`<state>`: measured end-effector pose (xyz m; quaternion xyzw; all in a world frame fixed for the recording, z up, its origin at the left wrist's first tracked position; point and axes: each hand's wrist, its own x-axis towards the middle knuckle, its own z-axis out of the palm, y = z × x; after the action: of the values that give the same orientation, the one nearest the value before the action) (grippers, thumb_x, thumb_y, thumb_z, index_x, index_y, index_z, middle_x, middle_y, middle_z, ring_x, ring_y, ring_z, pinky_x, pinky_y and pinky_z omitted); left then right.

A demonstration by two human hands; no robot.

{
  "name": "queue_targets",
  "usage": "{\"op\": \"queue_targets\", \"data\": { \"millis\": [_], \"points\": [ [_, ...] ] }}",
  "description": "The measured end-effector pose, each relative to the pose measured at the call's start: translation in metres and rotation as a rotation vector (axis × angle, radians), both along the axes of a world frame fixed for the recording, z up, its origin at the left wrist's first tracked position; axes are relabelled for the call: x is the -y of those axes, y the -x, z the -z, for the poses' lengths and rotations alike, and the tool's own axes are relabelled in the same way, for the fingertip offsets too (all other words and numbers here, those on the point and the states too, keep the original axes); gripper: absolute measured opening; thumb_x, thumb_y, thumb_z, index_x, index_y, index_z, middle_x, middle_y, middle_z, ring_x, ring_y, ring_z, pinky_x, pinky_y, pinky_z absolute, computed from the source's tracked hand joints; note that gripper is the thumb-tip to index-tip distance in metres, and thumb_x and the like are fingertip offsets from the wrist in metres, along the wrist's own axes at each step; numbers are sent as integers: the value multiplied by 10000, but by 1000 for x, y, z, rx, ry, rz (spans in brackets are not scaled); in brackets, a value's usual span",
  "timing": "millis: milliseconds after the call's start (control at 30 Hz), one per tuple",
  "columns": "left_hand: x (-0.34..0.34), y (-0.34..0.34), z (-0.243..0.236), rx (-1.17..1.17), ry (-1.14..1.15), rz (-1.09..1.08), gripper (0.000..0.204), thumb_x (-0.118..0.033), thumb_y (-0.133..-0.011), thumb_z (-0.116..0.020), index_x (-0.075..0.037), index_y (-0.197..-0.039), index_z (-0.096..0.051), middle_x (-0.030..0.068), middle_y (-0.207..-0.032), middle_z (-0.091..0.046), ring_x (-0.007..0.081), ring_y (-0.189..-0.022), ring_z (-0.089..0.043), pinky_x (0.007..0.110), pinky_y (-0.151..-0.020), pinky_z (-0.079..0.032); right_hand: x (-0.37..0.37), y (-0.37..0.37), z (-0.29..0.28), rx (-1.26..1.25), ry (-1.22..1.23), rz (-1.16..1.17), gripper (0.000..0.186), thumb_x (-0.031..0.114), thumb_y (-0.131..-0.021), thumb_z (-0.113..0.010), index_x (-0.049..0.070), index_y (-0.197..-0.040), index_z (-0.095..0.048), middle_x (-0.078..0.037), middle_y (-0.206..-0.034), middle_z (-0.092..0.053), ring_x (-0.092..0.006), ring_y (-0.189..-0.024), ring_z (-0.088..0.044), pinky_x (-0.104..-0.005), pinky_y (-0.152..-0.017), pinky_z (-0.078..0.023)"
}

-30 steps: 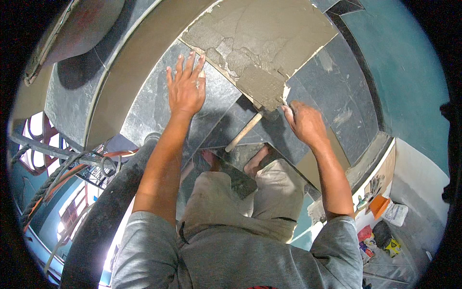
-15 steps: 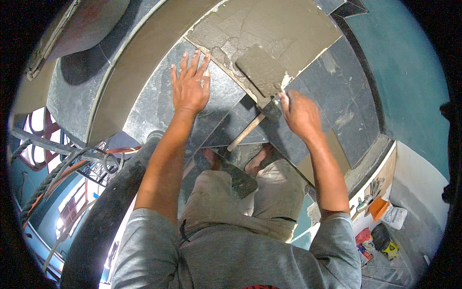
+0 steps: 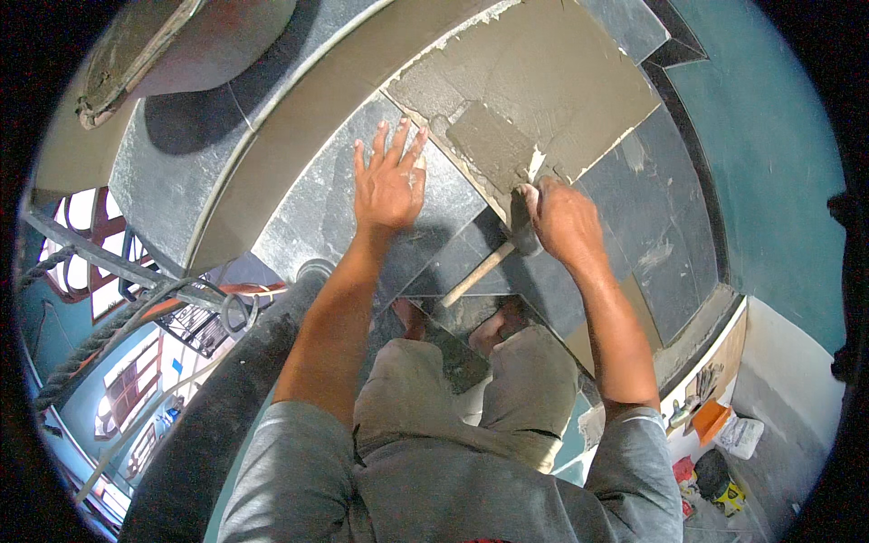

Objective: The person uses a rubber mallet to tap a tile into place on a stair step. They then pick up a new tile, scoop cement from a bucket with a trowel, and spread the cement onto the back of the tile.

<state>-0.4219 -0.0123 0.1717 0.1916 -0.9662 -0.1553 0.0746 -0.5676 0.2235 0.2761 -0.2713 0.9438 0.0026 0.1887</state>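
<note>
My left hand [image 3: 389,192] rests with fingers spread on a grey stone tile [image 3: 317,204], beside the edge of a wet mortar bed [image 3: 570,77]. My right hand [image 3: 565,220] is closed around the handle of a trowel. Its mortar-coated blade [image 3: 491,136] lies on or just over the near part of the bed; the grip is mostly hidden by my fingers. Just below that hand, a mallet with a dark head [image 3: 524,223] and a pale wooden handle [image 3: 478,272] lies on the tiles.
A mortar-crusted basin [image 3: 213,45] stands on the upper-left ledge. Dark tiles [image 3: 634,204] run along the teal wall [image 3: 769,181] at right. A black rail [image 3: 217,407] and rope [image 3: 81,348] are at left. Bags and an orange container [image 3: 711,421] sit lower right. My feet [image 3: 493,330] are below.
The view has shifted a little, moving the scene right and down. The trowel blade now looks flatter and sits further left on the mortar. My left hand stays on the tile.
</note>
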Motion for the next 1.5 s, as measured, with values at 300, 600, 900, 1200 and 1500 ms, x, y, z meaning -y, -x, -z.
{"op": "queue_targets", "data": {
  "millis": [300,600,900,1200,1500],
  "points": [
    [0,-1,-3,-31,-39,13,575,-268,-1020,-563,-264,-1590,-490,60,-1691,-393,357,-1572,-306,659,-1262,-179,29,15,-3,-72,57,0,435,416,-1062,-541,4,-1063,-679,-277,-1027,-726,-462,-966,-713,-574,-838,-555],
    [2,-2,-2,-69,-71,15,577,-270,-996,-588,-237,-1569,-525,78,-1677,-412,362,-1569,-315,664,-1260,-181,66,19,4,10,40,-2,467,428,-1067,-524,2,-1113,-710,-275,-1059,-735,-451,-999,-722,-552,-862,-563],
    [2,0,-4,-47,-83,8,562,-284,-997,-581,-237,-1556,-542,82,-1678,-407,361,-1578,-296,661,-1265,-174,97,23,12,97,139,-140,475,414,-1057,-540,-22,-1059,-727,-286,-1065,-739,-462,-1012,-716,-565,-900,-551],
    [-1,-1,-5,-63,-84,-13,564,-257,-990,-597,-231,-1552,-547,75,-1675,-417,350,-1579,-300,650,-1275,-167,100,21,3,32,76,-40,474,411,-1050,-560,-32,-1087,-726,-272,-1089,-745,-444,-995,-733,-549,-881,-568],
    [-2,0,-5,-30,-65,-6,587,-242,-983,-586,-243,-1567,-530,49,-1689,-403,328,-1590,-280,635,-1285,-146,55,65,10,-20,-27,137,419,375,-1035,-563,1,-1140,-722,-270,-1142,-738,-440,-1065,-726,-556,-898,-568]
  ]
}}
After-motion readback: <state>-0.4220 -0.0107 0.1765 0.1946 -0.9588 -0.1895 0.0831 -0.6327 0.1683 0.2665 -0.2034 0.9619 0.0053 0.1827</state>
